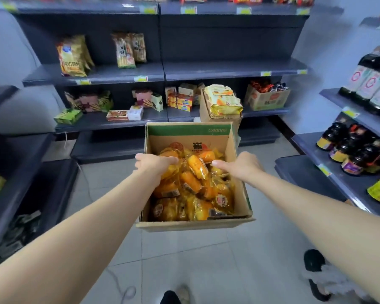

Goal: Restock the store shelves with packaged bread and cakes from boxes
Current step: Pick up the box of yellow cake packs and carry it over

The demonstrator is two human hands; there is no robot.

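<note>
Open cardboard box (193, 224) sits on pale tiled floor (206, 260), full of wrapped orange cakes (198, 165). Your left hand (156, 164) curls over cakes inside; your right hand (239, 166) reaches in, grip indiscernible. Dark grey shelves (228, 69) stand beyond the box, bottles (355, 148) to its right.

1. Head-worn wide-angle cam, aimed forward and down.
2. Sitting close above the open cardboard box (193, 224), dead centre in frame, tiled floor (206, 260) filling the bottom.
3. Facing the dark shelves (228, 69) straight ahead, more shelving curving in at both edges.
</note>
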